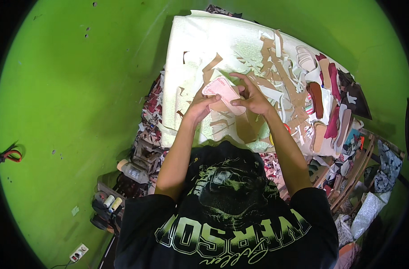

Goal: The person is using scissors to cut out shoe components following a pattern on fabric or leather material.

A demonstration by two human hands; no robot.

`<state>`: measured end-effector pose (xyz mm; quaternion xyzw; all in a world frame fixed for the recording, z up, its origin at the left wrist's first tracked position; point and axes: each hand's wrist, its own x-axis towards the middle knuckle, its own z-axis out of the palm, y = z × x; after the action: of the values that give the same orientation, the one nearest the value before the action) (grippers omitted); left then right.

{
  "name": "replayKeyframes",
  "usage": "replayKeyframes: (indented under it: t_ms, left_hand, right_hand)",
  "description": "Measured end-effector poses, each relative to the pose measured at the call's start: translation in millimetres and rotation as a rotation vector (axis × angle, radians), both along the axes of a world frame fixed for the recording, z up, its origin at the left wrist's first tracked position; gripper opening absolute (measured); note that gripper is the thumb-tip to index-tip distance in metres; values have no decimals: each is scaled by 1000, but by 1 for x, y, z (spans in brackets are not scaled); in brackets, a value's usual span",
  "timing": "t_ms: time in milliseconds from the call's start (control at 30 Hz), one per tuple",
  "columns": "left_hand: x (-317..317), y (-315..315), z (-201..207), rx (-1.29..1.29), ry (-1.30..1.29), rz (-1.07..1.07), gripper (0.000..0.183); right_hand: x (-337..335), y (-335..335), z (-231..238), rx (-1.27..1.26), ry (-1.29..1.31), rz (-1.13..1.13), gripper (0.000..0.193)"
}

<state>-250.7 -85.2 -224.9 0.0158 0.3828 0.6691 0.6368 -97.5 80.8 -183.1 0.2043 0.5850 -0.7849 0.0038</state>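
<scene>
Over a white table [179, 36], both my hands hold a pale flat cut piece with pink print and a pink outline [220, 87]. It looks like a shoe-part cutout, wider at its upper left end. My left hand [201, 106] pinches the lower left edge, its thumb lying on the face. At the right edge, my right hand [253, 96] grips with thumb and bent fingers, while its index finger reaches out above. Tan board pieces [247, 127] lie beneath and beside my hands. Something red-orange shows partly behind my right forearm.
Tan and white offcuts [276, 62] are strewn over the table's right half. Stacks of maroon, brown and white cut pieces [318, 98] line its right edge. Scraps fill the floor. At left are a plastic bottle [136, 172], thread spools [112, 202] and wall-hung red-handled scissors [10, 154].
</scene>
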Motion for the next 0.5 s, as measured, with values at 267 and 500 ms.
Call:
replayKeyframes:
  t_ms: [267, 500]
  left_hand:
    - [47, 8, 27, -74, 479, 160, 29]
    - [65, -7, 32, -205, 675, 226, 23]
  right_hand:
    - [29, 0, -7, 357, -172, 20, 86]
    - [29, -11, 21, 193, 105, 3, 58]
